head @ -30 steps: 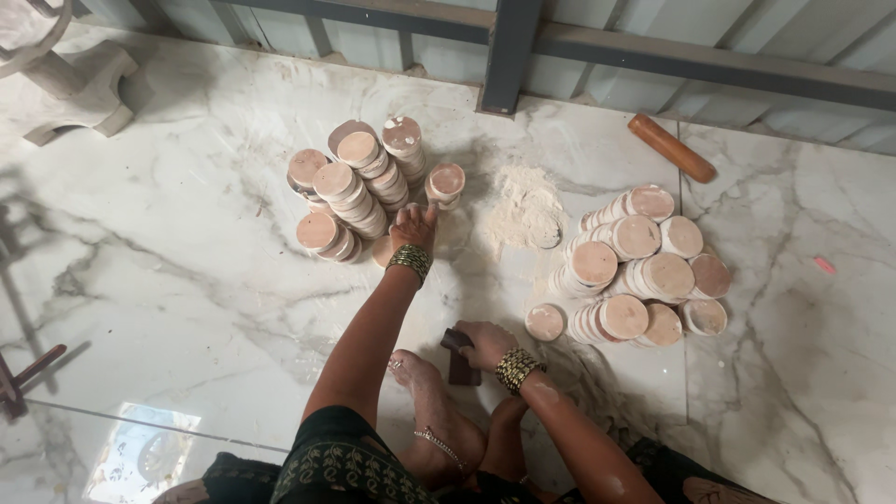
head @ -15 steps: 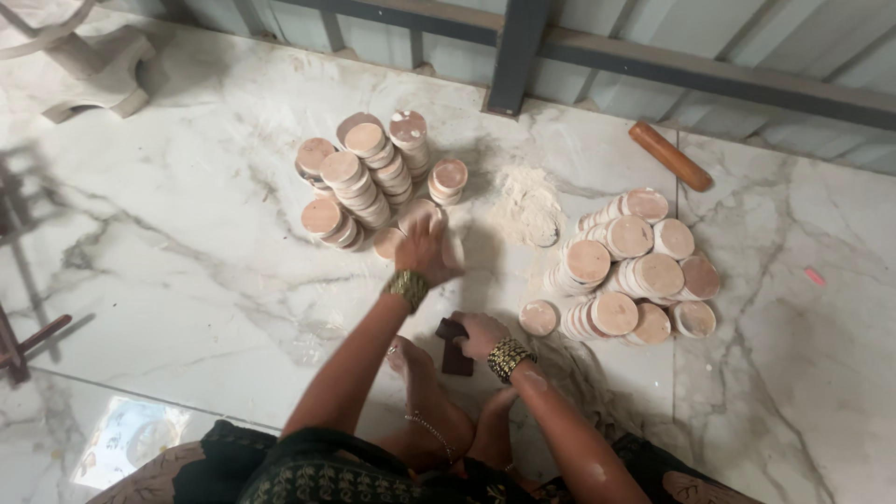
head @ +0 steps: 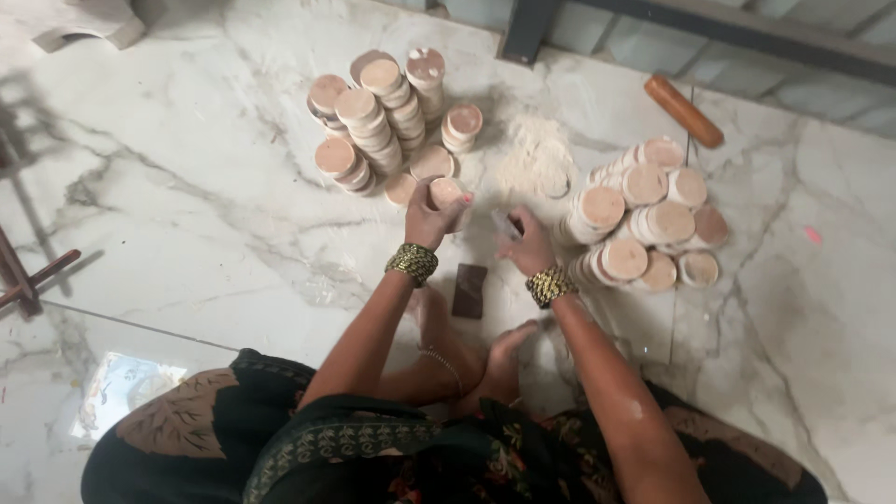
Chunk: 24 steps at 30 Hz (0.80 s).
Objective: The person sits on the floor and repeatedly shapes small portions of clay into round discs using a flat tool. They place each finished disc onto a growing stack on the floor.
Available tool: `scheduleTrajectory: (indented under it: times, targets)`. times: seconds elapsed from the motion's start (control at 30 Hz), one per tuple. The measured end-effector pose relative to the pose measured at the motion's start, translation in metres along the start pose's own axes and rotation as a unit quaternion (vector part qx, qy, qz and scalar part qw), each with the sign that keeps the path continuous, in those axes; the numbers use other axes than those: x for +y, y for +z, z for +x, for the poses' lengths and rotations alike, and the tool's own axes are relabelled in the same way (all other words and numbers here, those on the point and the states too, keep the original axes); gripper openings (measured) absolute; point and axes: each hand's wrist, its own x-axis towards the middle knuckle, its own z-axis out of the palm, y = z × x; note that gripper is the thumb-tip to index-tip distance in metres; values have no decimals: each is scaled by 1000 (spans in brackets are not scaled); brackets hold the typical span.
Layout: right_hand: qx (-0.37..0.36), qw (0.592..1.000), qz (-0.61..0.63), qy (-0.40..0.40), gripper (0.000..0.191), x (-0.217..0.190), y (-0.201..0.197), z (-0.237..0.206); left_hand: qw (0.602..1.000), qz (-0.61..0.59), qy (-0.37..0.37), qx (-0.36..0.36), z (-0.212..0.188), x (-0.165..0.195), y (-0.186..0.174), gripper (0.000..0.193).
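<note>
Left hand [head: 431,217] closed around one round wooden disc [head: 448,193], lifted just clear of the marble floor [head: 187,205] at 6 o'clock of the upright disc stacks [head: 378,117]. Right hand [head: 527,245] pinched on a small pale piece [head: 505,224], kind unclear, likely for working the disc face. Leaning disc rows [head: 649,224] at 3 o'clock, sawdust heap [head: 534,154] between, dark block [head: 469,289] at 6 o'clock, wooden roller [head: 684,111] at 1 o'clock.

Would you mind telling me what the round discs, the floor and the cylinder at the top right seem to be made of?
The round discs look like unfinished wood: pale matt faces, with a sawdust-like powder pile beside them. The left hand holds one. The floor looks like polished marble or marble-look tile: grey veining and glossy reflections. The cylinder is reddish-brown and smooth, perhaps varnished wood; I cannot be sure.
</note>
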Motion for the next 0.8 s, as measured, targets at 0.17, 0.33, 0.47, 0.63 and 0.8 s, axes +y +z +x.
scheduleTrajectory:
  times: [0.17,0.33,0.47,0.63,0.8]
  targets:
    - [129,982,-76,-117,43,-12,24,-27,960,-161,-231,-7,-29,-20,29,55]
    - [158,936,-217,-228,59,-14,68,-49,922,-353,-148,-62,-31,-39,49,31]
    - [201,957,-130,-162,46,-12,64,-26,887,-417,-197,-32,-28,-30,52,28]
    - [291,924,-105,-227,52,-27,34,-10,888,-396,-234,19,-23,-5,44,26]
    - [224,907,-194,-299,70,-43,59,-47,887,-419,-192,20,-23,-12,55,32]
